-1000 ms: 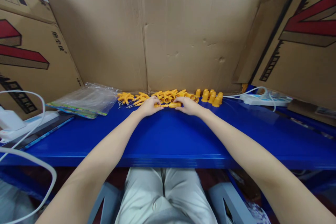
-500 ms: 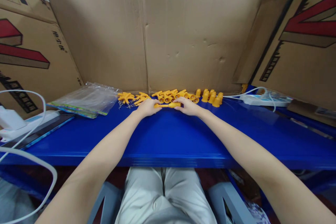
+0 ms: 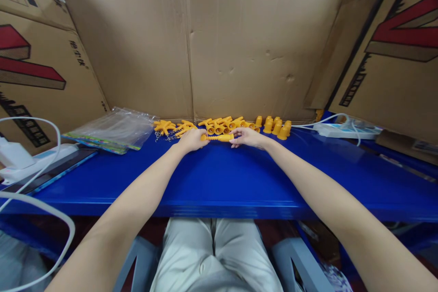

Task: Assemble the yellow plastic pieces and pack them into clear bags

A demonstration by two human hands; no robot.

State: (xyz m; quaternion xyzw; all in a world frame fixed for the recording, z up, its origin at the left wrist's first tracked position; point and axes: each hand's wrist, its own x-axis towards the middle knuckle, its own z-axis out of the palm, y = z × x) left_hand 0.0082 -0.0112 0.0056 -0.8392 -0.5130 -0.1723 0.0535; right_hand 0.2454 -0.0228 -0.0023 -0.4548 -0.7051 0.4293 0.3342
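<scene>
A: How many hands are there, and how are they held?
B: Two. The left hand [image 3: 193,139] is closed, its fingers curled round the left end of one yellow ribbed piece [image 3: 219,138]. The right hand [image 3: 249,138] is partly open, with its fingertips at the other end; whether it grips there or only touches, I can't tell.

A: Where exactly is that piece?
B: Roughly level between the hands, over the far part of the blue table [image 3: 219,173]. The ribbed stretch shows beside the left hand, and a smoother, thicker one toward the right.

A: What's closest around it?
B: Just behind, yellow hollow parts [image 3: 218,129] lie on their sides. I make out at least four open mouths; the rest overlap. Beside the left hand are at least two branched yellow parts [image 3: 164,127], with small dark bits [image 3: 157,135] too tiny to count.

A: And past the right hand?
B: Upright yellow cups [image 3: 284,131], at least five, some hiding others.

A: Further out?
B: Clear plastic bags [image 3: 112,130] in a pile, number unclear. Two white power strips, one left [image 3: 66,148] and one right [image 3: 347,130]. One creased cardboard panel [image 3: 239,54] stands behind.
</scene>
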